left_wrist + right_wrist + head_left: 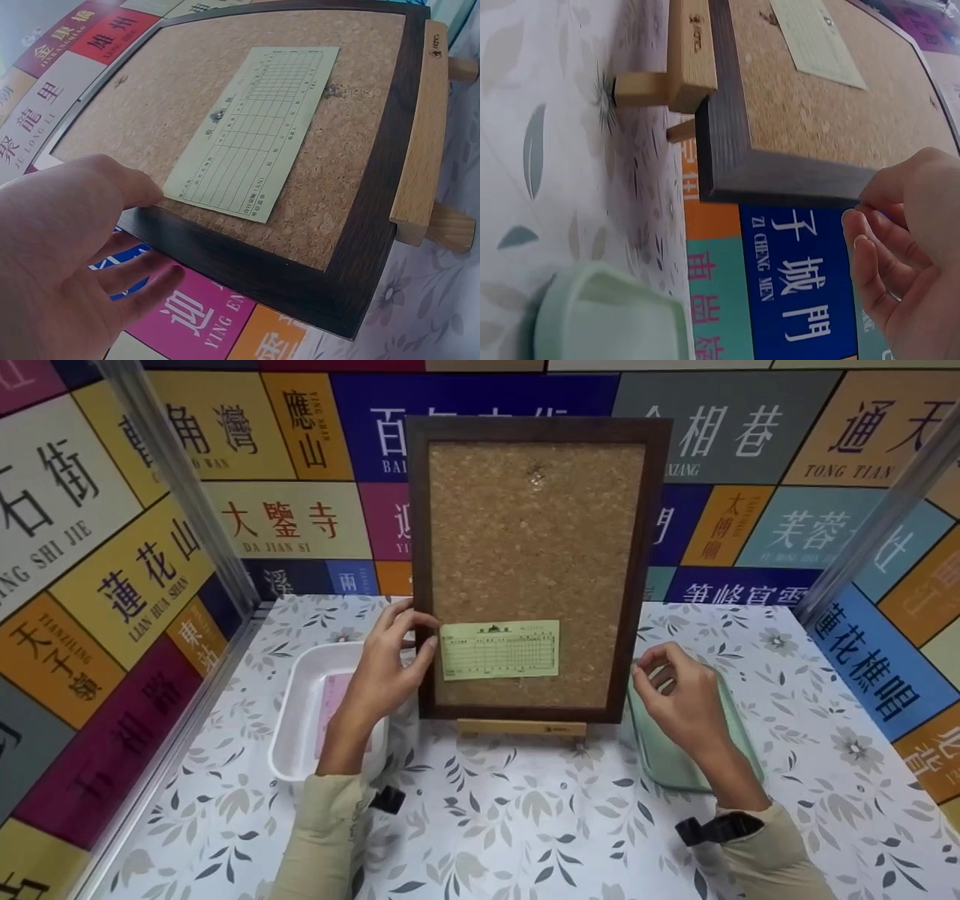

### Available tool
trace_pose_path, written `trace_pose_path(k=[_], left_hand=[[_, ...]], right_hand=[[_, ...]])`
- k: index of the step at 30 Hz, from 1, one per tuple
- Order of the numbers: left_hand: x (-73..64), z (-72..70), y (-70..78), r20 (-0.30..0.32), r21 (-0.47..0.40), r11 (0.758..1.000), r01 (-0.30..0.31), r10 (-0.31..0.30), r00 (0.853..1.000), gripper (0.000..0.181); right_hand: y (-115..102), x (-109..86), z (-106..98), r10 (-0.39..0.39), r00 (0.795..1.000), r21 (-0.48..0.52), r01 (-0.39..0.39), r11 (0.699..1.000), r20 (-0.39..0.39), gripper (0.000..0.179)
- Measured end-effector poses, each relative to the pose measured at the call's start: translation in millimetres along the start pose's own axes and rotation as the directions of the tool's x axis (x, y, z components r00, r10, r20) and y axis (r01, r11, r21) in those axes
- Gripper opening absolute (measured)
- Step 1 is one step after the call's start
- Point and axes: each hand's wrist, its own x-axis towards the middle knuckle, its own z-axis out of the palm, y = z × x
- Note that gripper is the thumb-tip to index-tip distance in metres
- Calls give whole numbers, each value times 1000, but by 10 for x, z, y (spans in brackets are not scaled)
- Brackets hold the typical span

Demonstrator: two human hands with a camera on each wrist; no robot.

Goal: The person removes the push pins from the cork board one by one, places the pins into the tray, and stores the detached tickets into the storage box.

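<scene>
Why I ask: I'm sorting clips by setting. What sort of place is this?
Probably a small booth set up for tabletop work, though I can't be certain: a corkboard stands propped on a table, printed panels rise behind it and on both sides, and metal posts run up the far corners.

a pale green paper slip point(500, 651), printed with a dark ruled grid, lies flat against the lower left part of an upright cork board point(525, 562), its long side nearly level. the board has a dark brown frame and stands taller than wide on a light wooden stand point(521, 727). a fingertip of the left hand point(388, 664) is at the slip's upper left corner, beside the frame. the right hand point(679, 697), fingers curled, has its thumb and fingertips right by the frame's right edge; whether they touch is unclear.
</scene>
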Motion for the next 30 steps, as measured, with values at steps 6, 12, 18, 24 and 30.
trace_pose_path(k=[6, 12, 18, 24, 30], left_hand=[[-4, 21, -7, -6, -6, 1000, -4, 4, 1000, 17], [0, 39, -7, -24, -14, 1000, 1, -1, 1000, 18], [-11, 62, 12, -8, 12, 999, 44, -44, 999, 17], [-10, 92, 20, -32, 49, 998, 41, -39, 999, 17], [-20, 124, 23, -70, 87, 996, 22, -16, 997, 15]], right_hand=[[-178, -29, 106, -25, 998, 18, 24, 1000, 50, 11], [-366, -14, 238, -37, 993, 65, 30, 997, 113, 10], [-497, 13, 396, -41, 989, 106, 25, 994, 143, 11], [-617, 93, 585, -79, 986, 133, 60, 989, 145, 8], [-743, 204, 778, -107, 983, 146, 86, 985, 148, 5]])
